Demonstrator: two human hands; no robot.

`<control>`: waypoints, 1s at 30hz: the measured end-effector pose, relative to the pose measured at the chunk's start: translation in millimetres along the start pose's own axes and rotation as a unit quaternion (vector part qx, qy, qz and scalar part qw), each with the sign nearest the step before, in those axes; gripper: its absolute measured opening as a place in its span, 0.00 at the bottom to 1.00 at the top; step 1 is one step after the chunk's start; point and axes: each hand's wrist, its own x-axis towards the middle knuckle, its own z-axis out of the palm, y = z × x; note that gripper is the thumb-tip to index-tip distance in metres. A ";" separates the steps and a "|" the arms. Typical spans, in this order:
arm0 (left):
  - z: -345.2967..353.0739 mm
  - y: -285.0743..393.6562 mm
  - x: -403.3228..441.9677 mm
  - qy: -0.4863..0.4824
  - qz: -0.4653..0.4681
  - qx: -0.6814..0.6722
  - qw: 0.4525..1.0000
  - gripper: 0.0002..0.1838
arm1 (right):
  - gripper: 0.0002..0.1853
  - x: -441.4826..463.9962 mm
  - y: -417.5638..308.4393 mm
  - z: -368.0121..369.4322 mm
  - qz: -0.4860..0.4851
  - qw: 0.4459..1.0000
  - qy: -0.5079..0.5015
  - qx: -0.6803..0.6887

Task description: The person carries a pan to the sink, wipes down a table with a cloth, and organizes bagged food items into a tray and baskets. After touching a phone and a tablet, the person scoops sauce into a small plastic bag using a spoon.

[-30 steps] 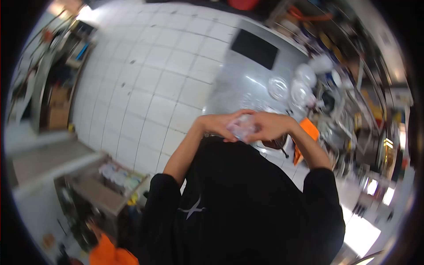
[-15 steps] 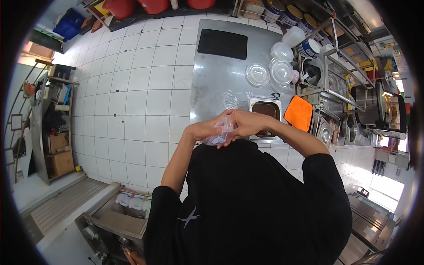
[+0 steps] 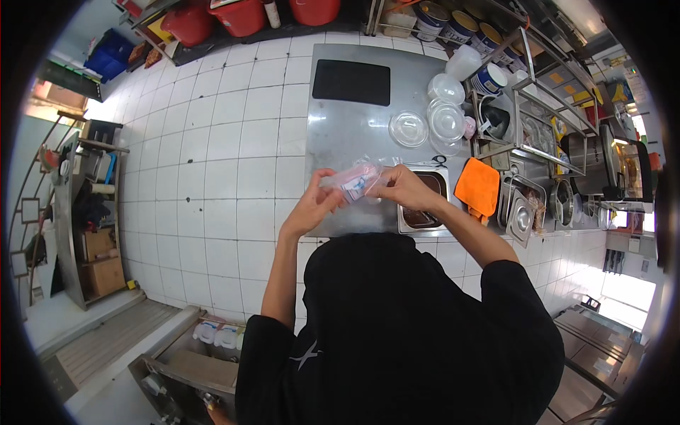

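A clear plastic bag [image 3: 356, 180] with pink contents and a printed label hangs between both hands above the near part of the steel table [image 3: 340, 134]. At the bag's left end, my left hand [image 3: 313, 205] has its fingers closed on the plastic. My right hand [image 3: 406, 190] pinches the other end. Just right of the bag, partly behind my right hand, a steel pan [image 3: 433, 183] holds something dark brown. Black-handled scissors [image 3: 440, 161] rest at the pan's far edge.
Clear round lids [image 3: 409, 128] and bowls [image 3: 446, 88] stand on the table's right side. A black rectangular mat [image 3: 351, 82] lies at the far end. An orange cloth [image 3: 477, 187] is right of the pan. A metal rack [image 3: 545, 134] and red tubs [image 3: 239, 18] stand beyond.
Both hands have moved apart from their clasped position around the bag. The bag is now stretched out between them, slightly farther from the body, with its label showing.
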 end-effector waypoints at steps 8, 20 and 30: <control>43.3 9.1 29.9 0.236 0.251 -0.069 0.936 0.12 | 0.13 0.3 11.0 21.1 -0.002 0.991 0.116 0.069; 49.3 11.1 69.6 0.307 0.187 0.077 0.930 0.07 | 0.18 -19.6 43.0 -2.3 0.033 0.965 0.198 0.171; 73.0 27.7 72.0 0.258 0.099 -0.125 0.953 0.04 | 0.16 -24.6 41.3 5.9 -0.065 0.934 0.302 0.179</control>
